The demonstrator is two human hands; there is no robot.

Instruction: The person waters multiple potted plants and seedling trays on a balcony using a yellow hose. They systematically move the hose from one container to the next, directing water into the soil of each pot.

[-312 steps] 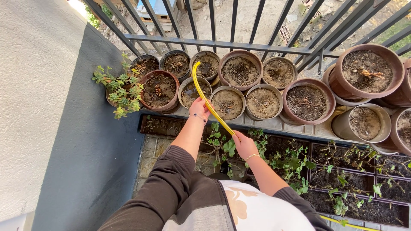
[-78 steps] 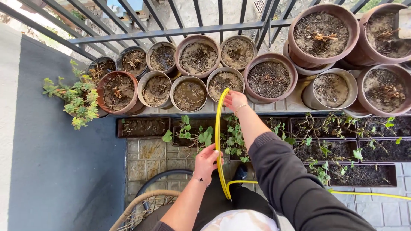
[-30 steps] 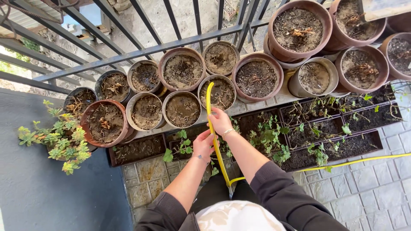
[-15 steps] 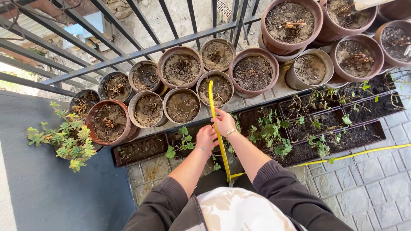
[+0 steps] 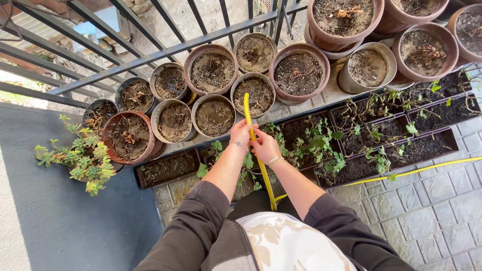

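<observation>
Both hands clamped on thin yellow garden hose (image 5: pixel 258 155): left hand (image 5: pixel 241 134) closed round it higher up, right hand (image 5: pixel 265 148) closed round it just below, the two touching. Hose running up from between the legs near the white floral-print top (image 5: pixel 291 243), through both grips, tip (image 5: pixel 245 96) ending over the rim of a grey round plastic pot of wet soil (image 5: pixel 253 94). Second run of same hose lying across grey patterned paving tiles (image 5: pixel 437 200) toward right edge. Thin bracelet on right wrist (image 5: pixel 274 160); dark sleeves (image 5: pixel 193 221) pushed up both forearms. Just left of tip: grey round pot with damp brown soil (image 5: pixel 214 116), then another grey pot (image 5: pixel 173 121), then a reddish-brown pot with dry stems (image 5: pixel 129 137). Back row against black metal railing (image 5: pixel 165 50): brown pots of dry soil (image 5: pixel 211 70), one dark-soil pot (image 5: pixel 299 73) right of the tip. Larger brown pots (image 5: pixel 346 17) at top right. Below the pots, black rectangular planter troughs (image 5: pixel 396 145) with sparse green ivy-like seedlings (image 5: pixel 316 148), directly under and right of the hands. Small leafy green plant (image 5: pixel 80 160) at far left, beside dark grey wall band (image 5: pixel 65 221).
</observation>
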